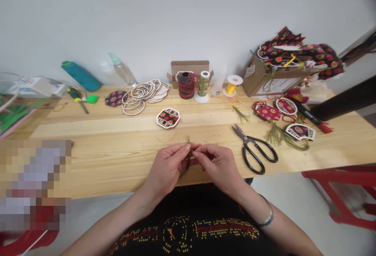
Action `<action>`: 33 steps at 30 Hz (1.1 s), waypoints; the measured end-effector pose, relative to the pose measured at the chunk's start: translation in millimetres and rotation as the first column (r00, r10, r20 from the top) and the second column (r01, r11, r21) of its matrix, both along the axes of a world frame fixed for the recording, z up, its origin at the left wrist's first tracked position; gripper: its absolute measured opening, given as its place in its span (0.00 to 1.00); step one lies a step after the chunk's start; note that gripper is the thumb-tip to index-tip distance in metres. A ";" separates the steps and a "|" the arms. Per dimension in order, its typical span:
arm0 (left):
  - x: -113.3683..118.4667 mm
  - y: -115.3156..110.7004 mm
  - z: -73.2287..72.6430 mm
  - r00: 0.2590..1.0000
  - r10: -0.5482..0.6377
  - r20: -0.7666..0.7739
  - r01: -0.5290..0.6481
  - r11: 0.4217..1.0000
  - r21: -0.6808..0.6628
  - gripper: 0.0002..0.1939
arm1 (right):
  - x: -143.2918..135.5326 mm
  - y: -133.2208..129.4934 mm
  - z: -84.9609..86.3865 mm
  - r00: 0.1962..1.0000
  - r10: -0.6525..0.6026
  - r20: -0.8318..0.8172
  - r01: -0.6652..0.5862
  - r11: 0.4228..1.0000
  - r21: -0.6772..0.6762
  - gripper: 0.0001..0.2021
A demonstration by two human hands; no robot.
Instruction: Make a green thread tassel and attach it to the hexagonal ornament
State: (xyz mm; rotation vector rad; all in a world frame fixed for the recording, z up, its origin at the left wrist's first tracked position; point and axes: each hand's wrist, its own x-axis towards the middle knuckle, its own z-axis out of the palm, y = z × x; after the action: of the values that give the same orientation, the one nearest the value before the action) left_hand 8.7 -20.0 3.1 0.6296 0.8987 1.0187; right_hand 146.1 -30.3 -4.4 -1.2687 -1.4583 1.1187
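Observation:
My left hand and my right hand meet over the near edge of the wooden table. Together they pinch a small bundle of olive-green threads; its short ends stick up above my fingertips and its tail hangs down between my palms. A patterned fabric piece in a white frame lies a little beyond my hands. Black scissors lie shut on the table just right of my right hand.
At the back stand thread spools: dark red, olive, yellow. A pile of white frames lies left of them, a cardboard box of patterned fabric at right, with finished tasselled pieces below. A red stool stands at right.

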 end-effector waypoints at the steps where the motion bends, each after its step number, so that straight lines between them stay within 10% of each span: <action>1: 0.1 0.0 0.0 1.000 0.001 -0.001 -0.001 1.000 -0.007 0.07 | 0.0 0.2 0.1 1.000 -0.001 0.004 0.001 1.000 -0.003 0.08; 13: -0.4 -0.1 -0.8 0.999 0.017 -0.036 -0.017 1.000 0.002 0.06 | -0.8 0.2 0.9 0.999 -0.001 0.042 0.001 1.000 0.002 0.06; 19: -5.0 -3.0 -6.0 0.990 -0.025 -0.137 0.037 0.996 0.085 0.08 | 14.2 7.8 8.6 0.965 -0.197 0.172 0.162 0.966 0.201 0.05; 24: -5.2 -4.8 -8.6 0.960 -0.066 -0.273 0.112 0.981 0.157 0.09 | 16.4 19.3 5.6 0.997 -0.001 -0.081 -0.005 0.998 -0.070 0.05; 33: -6.8 -4.7 -5.5 0.928 -0.151 -0.341 0.226 0.955 0.193 0.11 | 11.9 20.5 3.0 0.925 -0.044 -0.378 -0.069 0.957 -0.280 0.03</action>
State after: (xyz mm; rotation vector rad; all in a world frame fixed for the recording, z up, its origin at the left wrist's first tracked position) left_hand 1.8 -24.7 -2.4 1.0832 0.9888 0.8628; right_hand 158.0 -9.8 -1.4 -1.1508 -1.0377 1.5349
